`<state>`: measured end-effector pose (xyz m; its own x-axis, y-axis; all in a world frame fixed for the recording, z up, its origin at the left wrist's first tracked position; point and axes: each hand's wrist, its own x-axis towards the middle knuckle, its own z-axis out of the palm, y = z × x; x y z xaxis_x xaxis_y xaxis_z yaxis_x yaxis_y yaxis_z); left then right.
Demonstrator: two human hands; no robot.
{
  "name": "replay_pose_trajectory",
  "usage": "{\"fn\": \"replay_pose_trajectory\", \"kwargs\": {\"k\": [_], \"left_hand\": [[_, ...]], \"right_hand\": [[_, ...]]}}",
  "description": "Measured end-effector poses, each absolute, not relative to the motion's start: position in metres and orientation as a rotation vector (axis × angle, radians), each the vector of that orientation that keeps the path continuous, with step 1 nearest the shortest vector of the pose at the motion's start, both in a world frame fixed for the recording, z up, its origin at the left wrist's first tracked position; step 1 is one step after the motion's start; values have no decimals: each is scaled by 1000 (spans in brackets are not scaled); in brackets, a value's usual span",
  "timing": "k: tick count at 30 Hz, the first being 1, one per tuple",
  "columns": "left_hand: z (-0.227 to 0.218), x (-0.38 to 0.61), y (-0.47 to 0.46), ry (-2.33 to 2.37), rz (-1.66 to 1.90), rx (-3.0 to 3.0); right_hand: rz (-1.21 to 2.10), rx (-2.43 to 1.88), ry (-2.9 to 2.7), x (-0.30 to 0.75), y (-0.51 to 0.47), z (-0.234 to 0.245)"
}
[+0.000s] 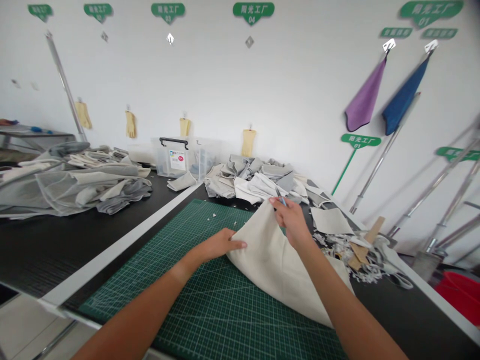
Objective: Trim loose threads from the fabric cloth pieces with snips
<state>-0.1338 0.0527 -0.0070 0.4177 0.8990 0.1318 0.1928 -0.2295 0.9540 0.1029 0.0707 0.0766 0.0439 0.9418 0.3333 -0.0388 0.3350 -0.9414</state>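
Note:
A cream cloth piece (277, 265) lies partly lifted on the green cutting mat (187, 290). My left hand (221, 244) rests on the cloth's left edge, fingers flat and stretched out. My right hand (290, 217) pinches the cloth's raised far corner and also grips a thin blue pen-like tool (281, 196) that sticks up from the fingers.
Grey and white fabric pieces (255, 180) are heaped behind the mat. A second fabric heap (71, 182) covers the left table. A clear plastic box (180, 156) stands by the wall. Trimmings and wooden pieces (360, 247) lie at the right; a red bin (459, 295) sits beyond.

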Motion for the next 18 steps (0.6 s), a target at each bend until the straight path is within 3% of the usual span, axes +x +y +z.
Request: {"fn": "replay_pose_trajectory", "kwargs": {"k": [3, 8, 12, 18], "left_hand": [[11, -136, 49, 887, 817, 1615], [43, -140, 43, 805, 1111, 1501], [72, -146, 34, 731, 1328, 1474], [113, -150, 10, 622, 1351, 1474]], "right_hand": [[862, -872, -1220, 125, 63, 108], [747, -779, -1123, 158, 40, 150], [776, -732, -1080, 175, 24, 169], [794, -727, -1080, 178, 5, 185]]}}
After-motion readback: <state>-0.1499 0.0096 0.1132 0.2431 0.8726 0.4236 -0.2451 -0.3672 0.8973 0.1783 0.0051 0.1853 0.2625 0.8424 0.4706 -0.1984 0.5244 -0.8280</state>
